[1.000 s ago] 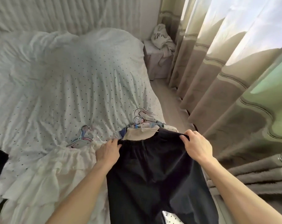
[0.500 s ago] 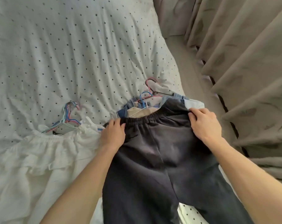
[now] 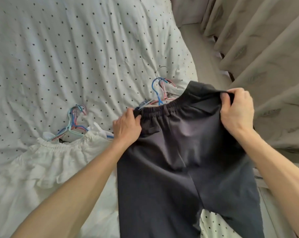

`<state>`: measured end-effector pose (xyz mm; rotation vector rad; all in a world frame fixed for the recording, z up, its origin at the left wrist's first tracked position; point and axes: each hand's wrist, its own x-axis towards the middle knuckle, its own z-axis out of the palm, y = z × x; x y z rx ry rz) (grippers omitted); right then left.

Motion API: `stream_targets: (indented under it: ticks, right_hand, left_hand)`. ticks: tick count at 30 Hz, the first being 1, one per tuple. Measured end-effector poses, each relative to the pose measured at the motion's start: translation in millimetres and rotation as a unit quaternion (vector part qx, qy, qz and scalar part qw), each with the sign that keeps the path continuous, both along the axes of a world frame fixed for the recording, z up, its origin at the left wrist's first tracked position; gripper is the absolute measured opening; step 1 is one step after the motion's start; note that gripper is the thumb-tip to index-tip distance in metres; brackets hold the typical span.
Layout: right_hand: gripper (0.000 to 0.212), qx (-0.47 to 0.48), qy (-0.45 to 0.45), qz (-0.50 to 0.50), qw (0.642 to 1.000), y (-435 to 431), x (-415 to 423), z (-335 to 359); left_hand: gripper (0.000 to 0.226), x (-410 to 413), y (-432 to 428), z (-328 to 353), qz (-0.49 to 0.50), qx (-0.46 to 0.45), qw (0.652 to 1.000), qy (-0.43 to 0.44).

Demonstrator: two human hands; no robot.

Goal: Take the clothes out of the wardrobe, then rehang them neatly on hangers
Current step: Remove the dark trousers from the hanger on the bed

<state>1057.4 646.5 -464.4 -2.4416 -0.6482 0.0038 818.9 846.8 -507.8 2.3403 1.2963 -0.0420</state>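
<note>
1. The dark trousers [image 3: 179, 160] lie at the bed's edge, filling the view from its centre down to 5 o'clock. The legs run toward the person.
2. The left hand [image 3: 126, 127] grips the left end of the gathered elastic waistband [image 3: 162, 109], with its fingers curled round the cloth.
3. The right hand [image 3: 236, 110], at 2 o'clock of the trousers, pinches the right end of the waistband and holds it raised, so the cloth folds over there.
4. A bunch of blue and pink wire hangers [image 3: 160, 90] lies at 12 o'clock of the waistband, partly under it.
5. A second bunch of pastel hangers [image 3: 73, 124] sits at 9 o'clock of the left hand, tucked into the neck of a white ruffled garment [image 3: 51, 160] spread out at 8 o'clock.
6. Everything rests on a white dotted bedcover [image 3: 76, 48].
7. A beige curtain [image 3: 265, 48] hangs at 2 o'clock, beyond a strip of floor [image 3: 205, 54].
</note>
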Motion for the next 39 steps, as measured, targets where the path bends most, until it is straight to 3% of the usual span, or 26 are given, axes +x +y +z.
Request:
stream_targets:
  ticks: [4, 7, 9, 14, 18, 24, 28, 31, 33, 35, 37, 39]
  right_hand:
    - [0.028, -0.055, 0.066, -0.013, 0.996, -5.7, 9.4, -43.6]
    - [0.031, -0.133, 0.123, -0.015, 0.983, -19.7, 0.6, -75.6]
    - [0.032, -0.155, 0.098, -0.001, 0.983, -21.2, -0.2, -73.9]
    - [0.035, -0.209, 0.041, 0.118, 0.970, -8.4, 2.4, -45.4]
    - [0.036, -0.250, 0.036, 0.112, 0.961, -3.7, 0.1, -33.2]
    - [0.029, -0.066, -0.048, 0.086, 0.993, 0.7, 21.1, 2.6]
    - [0.033, -0.126, 0.076, 0.041, 0.988, 1.4, 27.4, -18.3]
    - [0.047, -0.229, 0.160, 0.100, 0.955, -18.2, 11.1, -54.8]
    - [0.059, -0.169, 0.171, 0.132, 0.962, -29.5, 3.6, -60.4]
    - [0.072, -0.069, 0.241, 0.094, 0.963, -46.5, 2.2, -53.2]
    - [0.075, -0.021, 0.373, 0.034, 0.927, -77.0, 1.2, -49.9]
    - [0.070, -0.034, 0.496, 0.011, 0.868, -117.1, -5.1, -50.4]
  left_hand:
    - [0.044, 14.1, 6.7, -4.3, -0.018, -0.118, 0.987, 0.108]
    - [0.042, 2.7, -10.4, -17.1, -0.068, -0.038, 0.989, 0.124]
    - [0.037, -6.9, -27.7, -24.1, -0.049, 0.004, 0.994, 0.101]
    - [0.040, -28.8, -55.2, -40.8, 0.001, 0.010, 0.993, 0.116]
    - [0.043, -22.9, -48.1, -33.2, 0.006, 0.023, 0.988, 0.151]
    - [0.035, 7.0, -11.6, 5.3, -0.017, 0.104, 0.991, 0.083]
    - [0.037, 39.6, 15.5, 0.1, -0.048, 0.069, 0.986, 0.142]
    - [0.042, 35.0, 13.4, -29.4, -0.025, 0.004, 0.977, 0.210]
    - [0.043, 24.8, 8.9, -44.3, -0.004, 0.003, 0.976, 0.218]
    - [0.041, 23.7, 8.7, -49.1, 0.011, 0.003, 0.976, 0.216]
    - [0.042, 25.8, 8.6, -46.5, 0.021, -0.009, 0.976, 0.217]
    - [0.048, 25.4, 5.5, -39.9, 0.050, -0.022, 0.979, 0.197]
